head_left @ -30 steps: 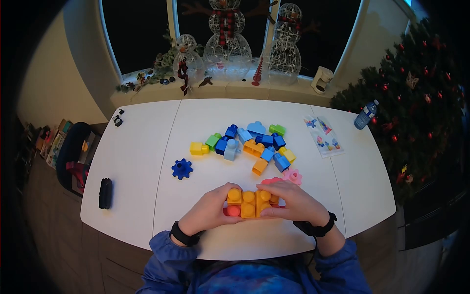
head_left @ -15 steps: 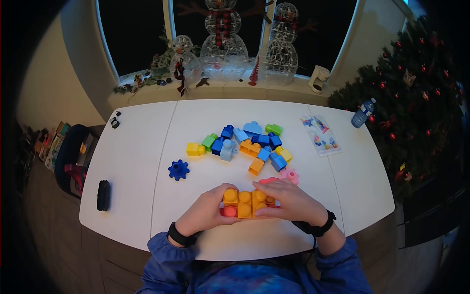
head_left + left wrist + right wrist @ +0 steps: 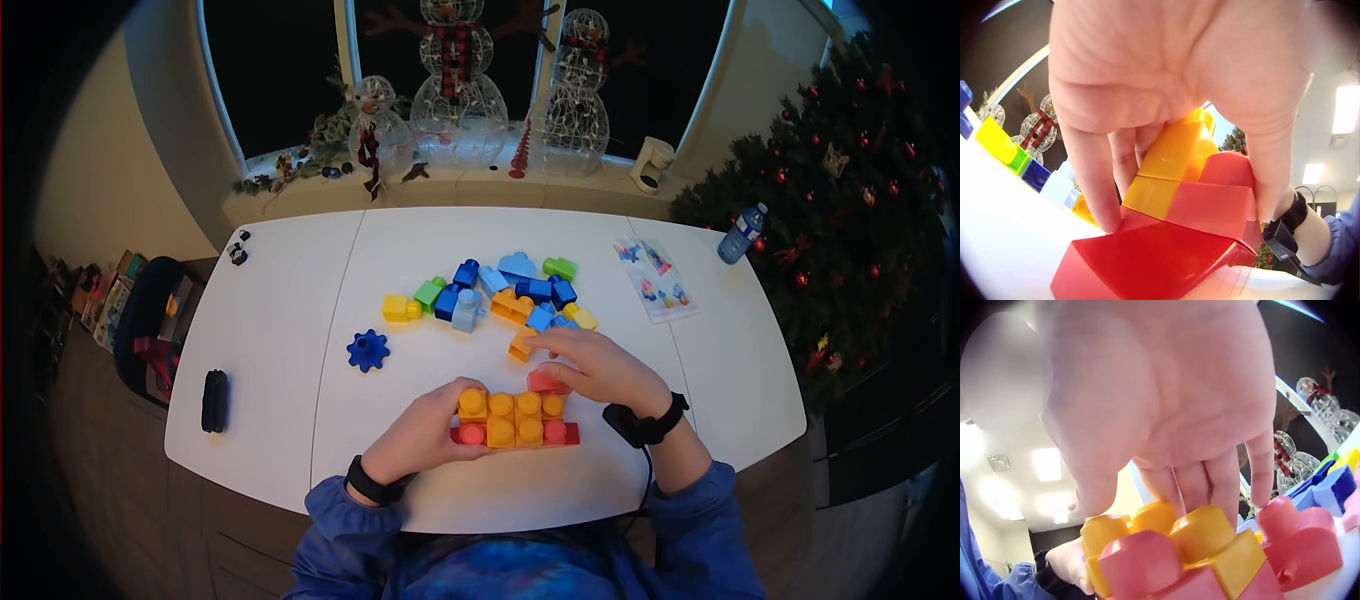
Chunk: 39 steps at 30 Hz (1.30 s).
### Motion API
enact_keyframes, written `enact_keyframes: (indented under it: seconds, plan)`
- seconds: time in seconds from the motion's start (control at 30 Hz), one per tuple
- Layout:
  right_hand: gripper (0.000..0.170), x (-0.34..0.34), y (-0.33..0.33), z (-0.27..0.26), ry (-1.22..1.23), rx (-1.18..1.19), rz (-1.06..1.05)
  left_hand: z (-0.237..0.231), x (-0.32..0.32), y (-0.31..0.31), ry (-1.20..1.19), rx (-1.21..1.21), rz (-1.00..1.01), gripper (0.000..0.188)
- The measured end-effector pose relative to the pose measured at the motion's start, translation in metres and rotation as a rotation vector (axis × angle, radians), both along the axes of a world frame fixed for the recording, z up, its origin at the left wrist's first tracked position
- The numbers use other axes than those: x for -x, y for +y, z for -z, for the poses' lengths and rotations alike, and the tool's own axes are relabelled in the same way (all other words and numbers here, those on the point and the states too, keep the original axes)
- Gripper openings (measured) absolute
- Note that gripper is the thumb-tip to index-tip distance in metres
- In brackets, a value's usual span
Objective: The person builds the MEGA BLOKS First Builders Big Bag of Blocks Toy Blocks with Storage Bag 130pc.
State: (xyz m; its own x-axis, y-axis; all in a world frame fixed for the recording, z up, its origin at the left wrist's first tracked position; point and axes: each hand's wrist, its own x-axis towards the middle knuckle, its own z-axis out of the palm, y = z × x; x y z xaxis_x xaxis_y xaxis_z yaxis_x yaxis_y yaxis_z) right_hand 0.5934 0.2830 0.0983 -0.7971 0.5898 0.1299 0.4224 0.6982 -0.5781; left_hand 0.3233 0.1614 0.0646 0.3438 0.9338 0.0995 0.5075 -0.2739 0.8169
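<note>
A built stack of toy building blocks (image 3: 515, 432) stands near the table's front edge, yellow-orange blocks with round studs among coral and red ones. My left hand (image 3: 430, 430) grips its left end, thumb on the near side and fingers on the far side. A red piece (image 3: 1147, 256) at the bottom sticks out past that hand. Beyond the stack, my right hand (image 3: 612, 375) reaches forward with fingers extended and nothing in its grasp. Its fingertips overlap an orange block (image 3: 519, 347) in the head view. Below the palm, a coral block (image 3: 1307, 547) lies beside the stack.
Loose blue, green, yellow and orange blocks (image 3: 465, 309) lie mid-table. A blue gear-shaped piece (image 3: 368, 350) is left of them. A black case (image 3: 215, 400) lies at the left, a printed sheet (image 3: 656, 280) and a water bottle (image 3: 742, 235) at the right.
My right hand has let go of the stack's right end and moved forward over the coral block toward the loose blocks. The left hand keeps its hold.
</note>
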Motion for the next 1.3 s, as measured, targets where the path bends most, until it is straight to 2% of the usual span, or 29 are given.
enact_keyframes:
  seconds: [0.07, 0.17, 0.37, 0.47, 0.57, 0.67, 0.77, 0.87, 1.0, 1.1, 1.2, 1.3]
  plan:
    - [0.033, 0.005, 0.023, 0.008, 0.0, -0.191, 0.009, 0.0, 0.0, 0.0, -0.006, -0.01, 0.001, 0.068]
    - [0.032, 0.014, 0.044, 0.028, -0.064, -0.292, -0.037, 0.0, 0.0, -0.001, -0.011, -0.005, 0.003, 0.069]
    - [0.031, 0.028, 0.058, 0.042, -0.312, -0.238, -0.044, 0.002, 0.001, 0.0, 0.0, -0.015, 0.004, 0.069]
    - [0.031, 0.027, 0.053, 0.037, -0.213, -0.194, -0.004, 0.002, 0.001, 0.0, -0.032, -0.028, 0.012, 0.067]
    - [0.034, 0.027, 0.045, 0.021, -0.254, -0.043, 0.1, 0.001, 0.001, 0.0, -0.04, -0.022, 0.013, 0.066]
    - [0.042, 0.017, 0.04, 0.007, -0.023, 0.017, 0.08, 0.001, 0.0, 0.0, -0.034, -0.022, 0.013, 0.066]
    - [0.049, 0.0, 0.029, -0.009, 0.106, -0.015, 0.054, 0.0, 0.0, 0.0, -0.032, -0.016, 0.012, 0.066]
    - [0.048, -0.01, 0.003, -0.037, 0.022, 0.087, 0.117, -0.001, -0.001, 0.0, -0.016, -0.009, 0.009, 0.067]
    - [0.034, -0.017, -0.016, -0.051, -0.152, 0.156, 0.057, -0.001, -0.001, 0.0, 0.007, -0.014, 0.006, 0.068]
    - [0.033, -0.017, -0.022, -0.039, -0.14, 0.073, -0.026, 0.003, 0.0, 0.0, -0.061, 0.006, -0.001, 0.066]
    - [0.038, -0.015, -0.023, -0.029, -0.222, 0.025, -0.046, 0.003, 0.0, -0.001, -0.052, 0.003, -0.001, 0.066]
    - [0.041, -0.014, -0.027, -0.02, -0.19, -0.034, -0.049, 0.001, -0.001, -0.001, -0.046, -0.001, 0.001, 0.066]
